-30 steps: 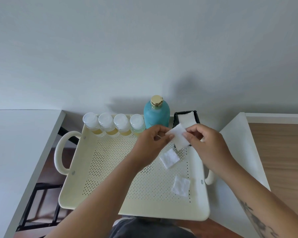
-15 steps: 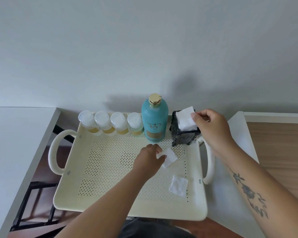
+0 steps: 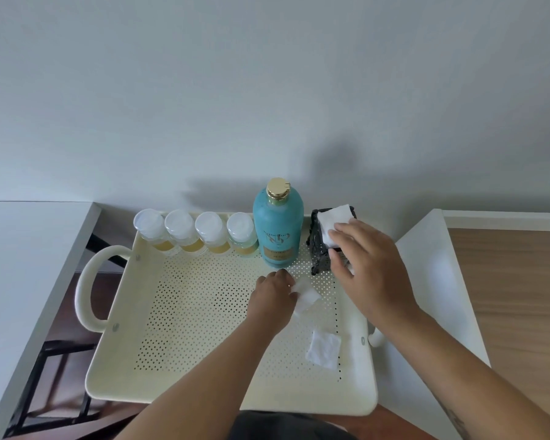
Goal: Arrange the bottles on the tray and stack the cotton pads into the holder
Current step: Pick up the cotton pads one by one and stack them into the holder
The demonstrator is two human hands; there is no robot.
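Observation:
A cream perforated tray (image 3: 204,382) holds several small clear bottles with white caps (image 3: 193,231) in a row at its back edge, beside a tall teal bottle (image 3: 278,230) with a gold cap. At the back right corner stands a black holder (image 3: 318,249) with a white cotton pad (image 3: 332,219) on top. My right hand (image 3: 369,265) rests flat, fingers spread, on that pad and the holder. My left hand (image 3: 275,296) pinches a cotton pad (image 3: 305,298) lying on the tray floor. Another pad (image 3: 324,349) lies near the tray's front right.
A white tabletop (image 3: 19,249) lies to the left, with a gap showing dark chair legs. A white surface (image 3: 432,281) and a wooden board (image 3: 515,296) are at the right. The plain wall is close behind the tray.
My right hand carried a pad to the holder and now presses it down with spread fingers. My left hand dropped to the tray and took hold of another pad.

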